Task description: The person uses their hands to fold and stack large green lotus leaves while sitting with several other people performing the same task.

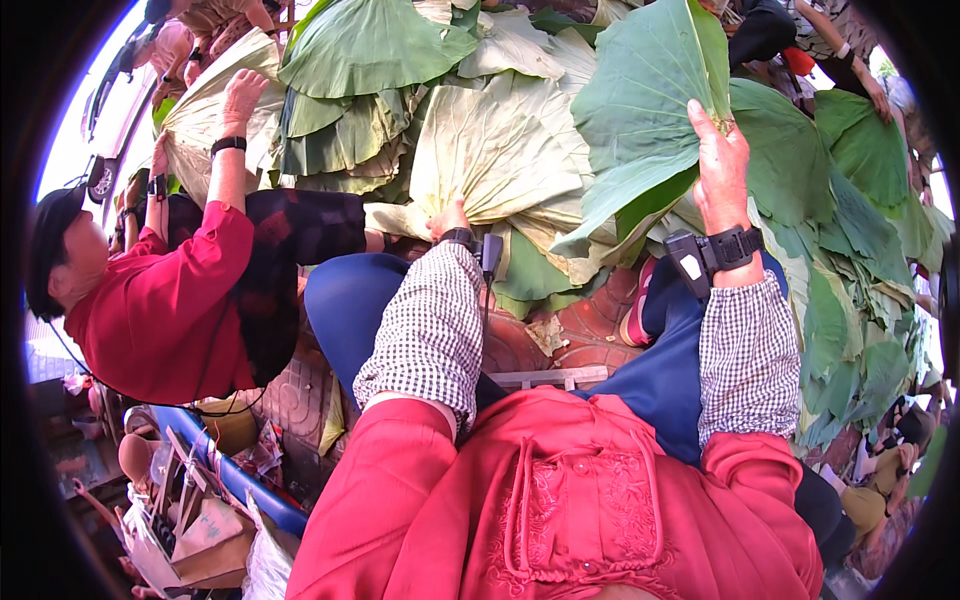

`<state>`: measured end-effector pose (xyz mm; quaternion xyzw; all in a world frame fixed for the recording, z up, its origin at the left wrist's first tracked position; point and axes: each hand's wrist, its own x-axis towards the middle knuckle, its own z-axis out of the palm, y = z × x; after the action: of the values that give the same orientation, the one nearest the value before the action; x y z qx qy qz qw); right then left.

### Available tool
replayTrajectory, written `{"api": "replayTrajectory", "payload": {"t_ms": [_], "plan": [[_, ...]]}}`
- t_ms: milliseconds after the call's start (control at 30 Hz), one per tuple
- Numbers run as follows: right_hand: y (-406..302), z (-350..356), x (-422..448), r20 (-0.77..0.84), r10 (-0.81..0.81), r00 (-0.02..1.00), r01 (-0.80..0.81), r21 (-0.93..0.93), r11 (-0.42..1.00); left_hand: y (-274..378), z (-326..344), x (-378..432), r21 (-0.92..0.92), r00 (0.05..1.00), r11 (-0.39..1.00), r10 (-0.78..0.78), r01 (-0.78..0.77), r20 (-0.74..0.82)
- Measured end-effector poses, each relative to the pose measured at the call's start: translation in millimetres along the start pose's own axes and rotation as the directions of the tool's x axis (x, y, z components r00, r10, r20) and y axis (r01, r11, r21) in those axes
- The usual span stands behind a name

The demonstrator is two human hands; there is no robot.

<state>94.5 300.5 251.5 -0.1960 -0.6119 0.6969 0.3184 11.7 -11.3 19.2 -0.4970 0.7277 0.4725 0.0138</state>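
My right hand grips a large folded green lotus leaf near its gathered base, thumb laid along it. The leaf is raised and fans up and to the left. Lower and to the left, my left hand holds the gathered end of a pale, dried lotus leaf, which spreads away over the pile. Part of that hand's grip is hidden behind the wrist. Beneath both lies a heap of stacked lotus leaves, some green, some faded to cream.
To my left, a person in a red top holds another pale leaf. A blue-edged container with a cardboard box stands at lower left. More green leaves are piled on the right, with other people nearby. Red paving shows between my legs.
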Motion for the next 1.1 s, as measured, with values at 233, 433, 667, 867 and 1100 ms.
{"api": "replayTrajectory", "payload": {"t_ms": [233, 433, 667, 867, 1100], "plan": [[9, 9, 1, 0.105, -0.015, 0.994, 0.019, -0.037, 0.999, 16, 5, 8, -0.659, 0.978, 0.723, -0.146, 0.207, 0.147], [8, 19, 3, 0.173, -0.006, 0.985, 0.041, -0.199, 0.979, 73, -26, -29, -0.658, 0.777, 0.637, 0.618, -0.402, 0.123], [29, 25, -5, 0.233, 0.077, 0.969, -0.028, -0.208, 0.978, 145, -73, -160, -0.476, 0.188, 0.265, 0.961, -0.838, 0.204], [16, 48, -47, 0.485, 0.180, 0.856, -0.300, 0.182, 0.936, 121, -75, -223, -0.314, -0.069, 0.040, 0.942, -0.948, 0.328], [1, 39, -55, 0.586, 0.293, 0.756, -0.498, 0.225, 0.837, 114, -91, -230, -0.564, 0.000, 0.468, 0.770, -0.680, 0.638]]}}
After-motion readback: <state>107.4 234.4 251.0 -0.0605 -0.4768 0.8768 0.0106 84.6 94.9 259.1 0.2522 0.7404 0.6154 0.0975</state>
